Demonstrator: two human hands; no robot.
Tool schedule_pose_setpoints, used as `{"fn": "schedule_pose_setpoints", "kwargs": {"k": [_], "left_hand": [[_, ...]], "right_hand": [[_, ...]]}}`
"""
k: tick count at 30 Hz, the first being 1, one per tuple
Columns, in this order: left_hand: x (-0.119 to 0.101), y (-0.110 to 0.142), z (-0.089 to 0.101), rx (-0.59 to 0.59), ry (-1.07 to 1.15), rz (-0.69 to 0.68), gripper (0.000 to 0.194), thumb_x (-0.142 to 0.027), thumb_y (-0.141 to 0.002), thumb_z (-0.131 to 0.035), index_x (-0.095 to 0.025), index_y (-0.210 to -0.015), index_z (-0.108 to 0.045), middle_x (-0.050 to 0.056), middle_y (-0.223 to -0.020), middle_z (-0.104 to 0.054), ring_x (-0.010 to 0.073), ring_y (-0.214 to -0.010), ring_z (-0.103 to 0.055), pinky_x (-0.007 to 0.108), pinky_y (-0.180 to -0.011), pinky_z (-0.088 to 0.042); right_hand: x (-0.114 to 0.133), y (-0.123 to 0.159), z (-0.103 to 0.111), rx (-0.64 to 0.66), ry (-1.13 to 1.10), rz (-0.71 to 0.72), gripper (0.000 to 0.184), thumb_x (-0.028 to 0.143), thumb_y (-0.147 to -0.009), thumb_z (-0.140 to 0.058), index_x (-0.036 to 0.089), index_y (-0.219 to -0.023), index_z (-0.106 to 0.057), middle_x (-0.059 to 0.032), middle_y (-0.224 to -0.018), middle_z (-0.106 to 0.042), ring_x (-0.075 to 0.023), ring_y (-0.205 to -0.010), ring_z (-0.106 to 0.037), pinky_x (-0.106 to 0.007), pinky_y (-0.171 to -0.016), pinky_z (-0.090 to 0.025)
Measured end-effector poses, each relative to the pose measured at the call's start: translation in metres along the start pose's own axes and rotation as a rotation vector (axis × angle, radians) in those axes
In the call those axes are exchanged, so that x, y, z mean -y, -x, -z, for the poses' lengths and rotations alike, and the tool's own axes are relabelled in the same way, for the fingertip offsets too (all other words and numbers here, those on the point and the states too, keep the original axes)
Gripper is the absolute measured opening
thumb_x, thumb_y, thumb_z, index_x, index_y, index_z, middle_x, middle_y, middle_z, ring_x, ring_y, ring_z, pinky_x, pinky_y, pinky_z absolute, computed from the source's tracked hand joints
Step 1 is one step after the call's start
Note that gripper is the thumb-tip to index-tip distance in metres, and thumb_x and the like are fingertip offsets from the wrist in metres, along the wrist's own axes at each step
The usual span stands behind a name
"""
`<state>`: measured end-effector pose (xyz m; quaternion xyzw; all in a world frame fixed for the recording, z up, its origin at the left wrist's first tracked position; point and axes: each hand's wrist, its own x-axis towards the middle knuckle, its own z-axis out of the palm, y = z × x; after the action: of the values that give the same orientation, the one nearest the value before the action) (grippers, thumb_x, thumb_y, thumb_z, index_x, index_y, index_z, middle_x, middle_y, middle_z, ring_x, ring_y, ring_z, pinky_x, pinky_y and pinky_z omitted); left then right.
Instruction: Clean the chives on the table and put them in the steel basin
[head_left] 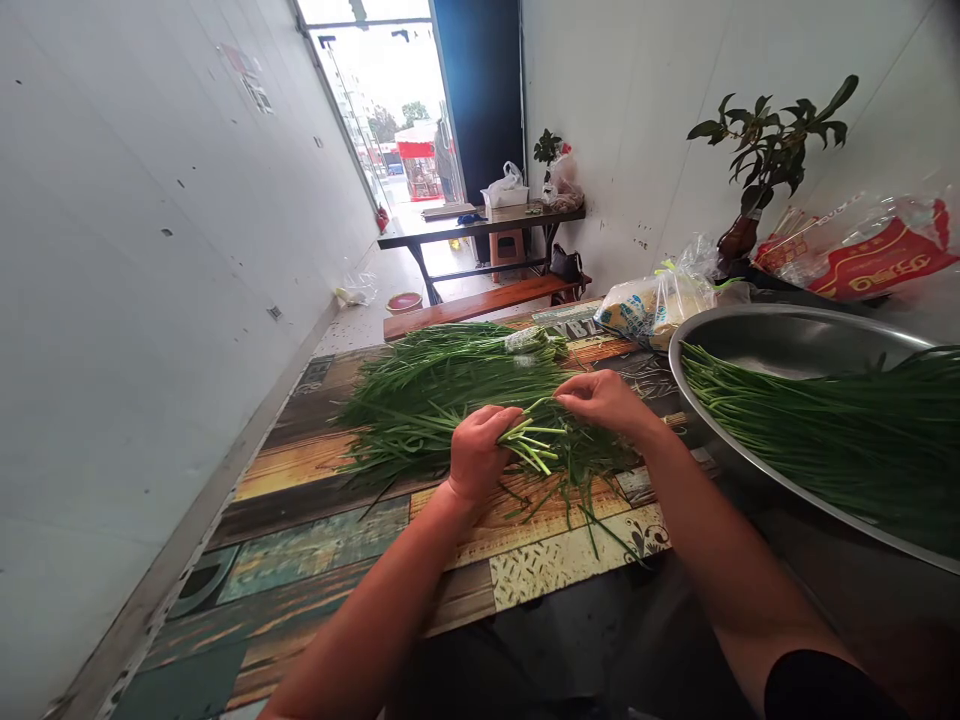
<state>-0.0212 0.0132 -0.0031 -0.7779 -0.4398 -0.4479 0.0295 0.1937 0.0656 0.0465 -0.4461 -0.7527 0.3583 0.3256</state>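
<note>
My left hand (480, 450) is closed round a small bunch of garlic chives (534, 440), whose pale cut ends stick out to the right. With thumb and forefinger together, my right hand (604, 405) pinches the end of one chive stalk beside that bunch. A large pile of garlic chives (427, 385) lies on the table (315, 560) just beyond my hands. A bundle in that pile has a whitish band (525, 340) round its stalks. Loose leaves and scraps (585, 485) are strewn below my hands.
A wide steel basin (750, 465) of chives stands at the right. Behind it are plastic bags (660, 300), a potted plant (772, 150) and a red package (885, 255). Further off are a bench (480, 303) and a second table (480, 228). A white wall (150, 250) runs along the left.
</note>
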Motion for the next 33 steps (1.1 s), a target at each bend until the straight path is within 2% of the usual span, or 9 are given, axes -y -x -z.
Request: {"fn": "schedule_pose_setpoints", "kwargs": {"k": [5, 8, 13, 19, 22, 29, 33], "left_hand": [[-0.001, 0.0003, 0.0013, 0.035, -0.006, 0.016, 0.02, -0.018, -0.087, -0.052, -0.02, -0.096, -0.07, 0.004, -0.087, -0.07, 0.0152, -0.078, -0.064, 0.025, -0.073, -0.049], [-0.001, 0.0008, 0.0015, 0.063, -0.023, 0.027, 0.023, -0.014, -0.084, -0.052, -0.021, -0.096, -0.07, 0.004, -0.087, -0.07, 0.0152, -0.079, -0.064, 0.025, -0.074, -0.049], [0.0005, 0.0013, 0.0015, 0.066, -0.037, 0.03, 0.024, -0.013, -0.083, -0.053, -0.021, -0.098, -0.069, 0.004, -0.087, -0.07, 0.0151, -0.079, -0.063, 0.025, -0.072, -0.048], [-0.0006, -0.0007, 0.0029, 0.044, -0.071, 0.029, 0.019, -0.02, -0.088, -0.052, -0.02, -0.097, -0.069, 0.004, -0.086, -0.07, 0.0149, -0.076, -0.063, 0.024, -0.068, -0.047], [-0.0009, -0.0011, 0.003, 0.041, -0.063, 0.01, 0.019, -0.022, -0.088, -0.052, -0.02, -0.096, -0.069, 0.005, -0.085, -0.071, 0.0151, -0.075, -0.064, 0.025, -0.068, -0.048], [0.0, 0.0, 0.0019, 0.034, -0.06, 0.013, 0.02, -0.024, -0.089, -0.052, -0.021, -0.099, -0.069, 0.004, -0.085, -0.071, 0.0147, -0.077, -0.064, 0.025, -0.07, -0.048], [0.001, 0.0005, 0.0011, -0.007, -0.068, -0.014, 0.019, -0.026, -0.09, -0.053, -0.02, -0.099, -0.069, 0.004, -0.085, -0.071, 0.0148, -0.077, -0.064, 0.025, -0.071, -0.049]], "right_hand": [[-0.003, -0.0009, 0.0005, 0.059, -0.104, -0.058, 0.025, 0.037, -0.075, -0.059, 0.015, -0.072, -0.069, -0.0006, -0.059, -0.064, -0.0103, -0.046, -0.057, -0.021, -0.046, -0.042], [-0.0045, -0.0011, 0.0007, 0.09, -0.138, -0.086, 0.023, 0.037, -0.075, -0.06, 0.015, -0.068, -0.066, -0.0019, -0.06, -0.066, -0.012, -0.048, -0.06, -0.02, -0.042, -0.042], [-0.0032, 0.0008, 0.0021, 0.155, -0.189, -0.117, 0.018, 0.033, -0.072, -0.062, 0.015, -0.074, -0.065, -0.0016, -0.063, -0.067, -0.0131, -0.051, -0.063, -0.02, -0.042, -0.045], [-0.0002, 0.0029, 0.0051, 0.204, -0.003, -0.083, 0.016, 0.028, -0.072, -0.058, 0.015, -0.072, -0.068, 0.0029, -0.052, -0.06, -0.0071, -0.038, -0.049, -0.018, -0.036, -0.036], [-0.0001, 0.0029, 0.0058, 0.226, 0.058, -0.043, 0.016, 0.027, -0.071, -0.057, 0.015, -0.071, -0.069, 0.0036, -0.051, -0.058, -0.0072, -0.038, -0.05, -0.018, -0.037, -0.035], [0.0023, 0.0049, 0.0072, 0.269, 0.0, -0.086, 0.013, 0.025, -0.069, -0.056, 0.016, -0.066, -0.065, 0.0046, -0.047, -0.055, -0.0074, -0.035, -0.048, -0.018, -0.036, -0.034], [0.0035, 0.0057, 0.0086, 0.288, -0.042, -0.1, 0.011, 0.021, -0.067, -0.054, 0.016, -0.065, -0.064, 0.0056, -0.047, -0.055, -0.0064, -0.036, -0.046, -0.018, -0.036, -0.033]]}}
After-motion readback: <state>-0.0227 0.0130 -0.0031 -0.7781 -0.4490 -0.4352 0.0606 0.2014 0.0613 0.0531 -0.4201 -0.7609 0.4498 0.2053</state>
